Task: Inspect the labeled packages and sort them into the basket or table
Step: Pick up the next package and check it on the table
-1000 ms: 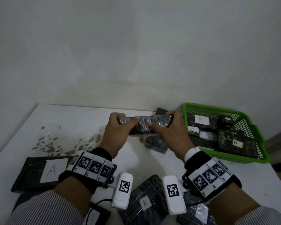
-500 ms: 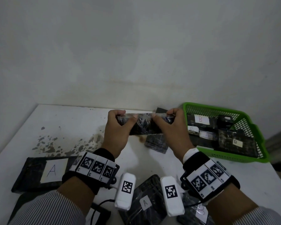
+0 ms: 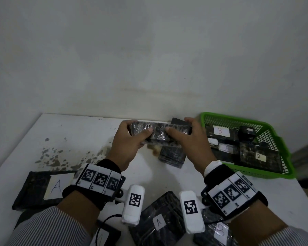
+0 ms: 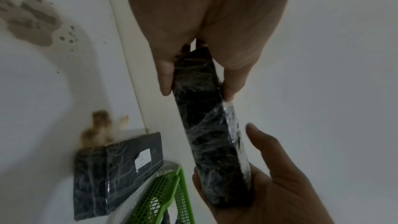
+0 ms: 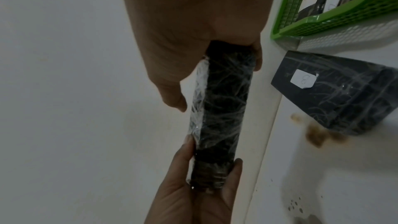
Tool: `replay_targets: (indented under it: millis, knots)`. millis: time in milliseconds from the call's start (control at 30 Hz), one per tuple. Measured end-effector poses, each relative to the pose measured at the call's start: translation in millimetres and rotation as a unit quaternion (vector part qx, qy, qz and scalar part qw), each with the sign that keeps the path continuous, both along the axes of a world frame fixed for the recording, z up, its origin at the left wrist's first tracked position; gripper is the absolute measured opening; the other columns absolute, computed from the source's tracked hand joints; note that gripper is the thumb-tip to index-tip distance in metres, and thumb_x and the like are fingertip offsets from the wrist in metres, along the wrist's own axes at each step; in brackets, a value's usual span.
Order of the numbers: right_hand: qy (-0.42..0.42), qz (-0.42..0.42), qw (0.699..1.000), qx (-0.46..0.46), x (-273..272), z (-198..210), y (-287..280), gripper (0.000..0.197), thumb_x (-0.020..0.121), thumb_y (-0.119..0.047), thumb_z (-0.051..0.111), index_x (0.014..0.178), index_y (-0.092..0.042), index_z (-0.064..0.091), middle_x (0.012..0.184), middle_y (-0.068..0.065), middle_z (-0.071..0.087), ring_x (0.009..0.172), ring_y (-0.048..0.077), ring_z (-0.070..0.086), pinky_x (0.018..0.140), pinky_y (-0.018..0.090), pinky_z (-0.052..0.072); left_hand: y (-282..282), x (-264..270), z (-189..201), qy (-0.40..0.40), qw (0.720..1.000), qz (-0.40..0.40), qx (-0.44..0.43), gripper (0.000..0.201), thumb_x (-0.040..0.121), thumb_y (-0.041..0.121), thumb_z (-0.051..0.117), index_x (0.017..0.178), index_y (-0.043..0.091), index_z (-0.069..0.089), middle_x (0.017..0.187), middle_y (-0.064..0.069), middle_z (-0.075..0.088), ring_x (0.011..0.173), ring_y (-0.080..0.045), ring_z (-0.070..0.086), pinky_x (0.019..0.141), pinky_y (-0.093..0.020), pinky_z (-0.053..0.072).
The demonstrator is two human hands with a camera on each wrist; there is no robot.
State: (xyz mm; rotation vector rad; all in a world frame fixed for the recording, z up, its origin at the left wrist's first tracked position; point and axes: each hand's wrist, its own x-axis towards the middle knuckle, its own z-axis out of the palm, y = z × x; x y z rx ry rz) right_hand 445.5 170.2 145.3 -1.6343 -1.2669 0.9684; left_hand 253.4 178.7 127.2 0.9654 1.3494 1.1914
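Both hands gripping wrapped package (image 3: pixel 160 134), basket (image 3: pixel 284 172) labels "B"

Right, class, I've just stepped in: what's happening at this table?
A person holds a black wrapped package in the air above the white table, the left hand gripping one end and the right hand the other. No label shows on it. The green basket to the right holds packages marked B. Packages marked A lie on the table near the person, and another B package stands beside the basket.
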Motion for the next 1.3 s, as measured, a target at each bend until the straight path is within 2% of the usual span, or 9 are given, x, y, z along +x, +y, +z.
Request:
replay_targets:
  millis: [100,200,300,533,767,933,1067,1133,1300]
  knots:
    - [0.005,0.002,1.000,-0.018,0,-3,3,0.094,0.049,-0.067,0.085,0.127,-0.031,0.049,0.127,0.004,0.061,0.110,0.021,0.067,0.097,0.045,0.059,-4,1,0,0.043,0.998,-0.003,0.042,0.058,0.074,0.041,0.086,0.121,0.029,0.055,0.119,-0.006,0.065,0.110,-0.026,0.066,0.094,-0.041,0.057]
    - [-0.012,0.010,1.000,-0.006,0,1,2,0.084,0.060,-0.051,0.093,0.128,-0.027,0.050,0.127,0.004,0.060,0.111,0.021,0.065,0.097,0.043,0.058,-5,2,-1,0.020,0.999,0.005,0.034,0.046,0.088,0.032,0.077,0.125,0.024,0.051,0.111,-0.001,0.066,0.105,-0.022,0.067,0.085,-0.033,0.055]
    - [-0.016,0.011,1.000,0.022,-1,2,1,0.076,0.071,-0.030,0.095,0.130,-0.028,0.046,0.131,0.004,0.054,0.117,0.021,0.060,0.101,0.042,0.056,-6,3,-2,0.030,0.999,0.016,0.028,0.047,0.089,0.036,0.076,0.125,0.025,0.048,0.114,0.000,0.065,0.106,-0.020,0.067,0.093,-0.041,0.057]
    - [0.009,-0.005,1.000,0.017,2,4,-1,0.083,0.087,-0.042,0.081,0.154,-0.022,0.036,0.143,0.002,0.055,0.126,0.019,0.057,0.111,0.041,0.050,-9,0,-3,0.051,0.997,0.025,0.055,0.066,0.091,0.032,0.074,0.145,0.019,0.039,0.131,0.002,0.058,0.121,-0.017,0.059,0.107,-0.038,0.050]
    - [0.025,0.005,0.999,0.033,2,3,0,0.086,0.081,-0.038,0.087,0.151,-0.021,0.040,0.137,0.000,0.061,0.121,0.016,0.063,0.105,0.040,0.055,-1,-2,-4,0.012,0.999,0.037,0.010,0.062,0.090,0.043,0.069,0.143,0.017,0.049,0.129,0.000,0.065,0.117,-0.019,0.065,0.104,-0.044,0.053]
    - [-0.058,0.018,0.994,0.091,0,-2,-2,0.076,0.074,-0.032,0.093,0.139,-0.027,0.054,0.132,0.001,0.055,0.119,0.015,0.059,0.107,0.035,0.052,0,-5,-2,0.167,0.984,-0.038,-0.052,0.068,0.093,0.051,0.066,0.150,0.019,0.045,0.152,-0.004,0.048,0.136,-0.023,0.048,0.114,-0.044,0.042]
    - [-0.114,0.090,0.984,0.106,-8,2,-10,0.080,0.076,-0.017,0.089,0.143,-0.036,0.050,0.129,0.003,0.043,0.113,0.014,0.052,0.106,0.017,0.044,-8,8,24,0.090,0.982,-0.150,-0.070,0.059,0.087,0.073,0.055,0.126,0.030,0.066,0.124,0.007,0.070,0.108,-0.007,0.067,0.098,-0.038,0.055]
    - [-0.085,0.140,0.981,0.100,-10,1,-12,0.083,0.078,-0.021,0.087,0.149,-0.035,0.046,0.133,0.002,0.048,0.115,0.012,0.056,0.101,0.019,0.050,-10,14,35,0.049,0.976,-0.196,-0.086,0.047,0.092,0.065,0.055,0.114,0.026,0.073,0.104,0.005,0.078,0.090,-0.009,0.075,0.085,-0.038,0.062]
    - [0.017,0.128,0.991,0.024,-13,5,-11,0.063,0.090,-0.050,0.063,0.146,-0.022,0.056,0.137,0.002,0.057,0.124,0.012,0.058,0.109,0.039,0.050,-10,11,30,0.001,0.984,-0.160,-0.073,0.032,0.103,0.029,0.049,0.119,0.009,0.069,0.112,-0.013,0.073,0.110,-0.030,0.069,0.094,-0.048,0.059]
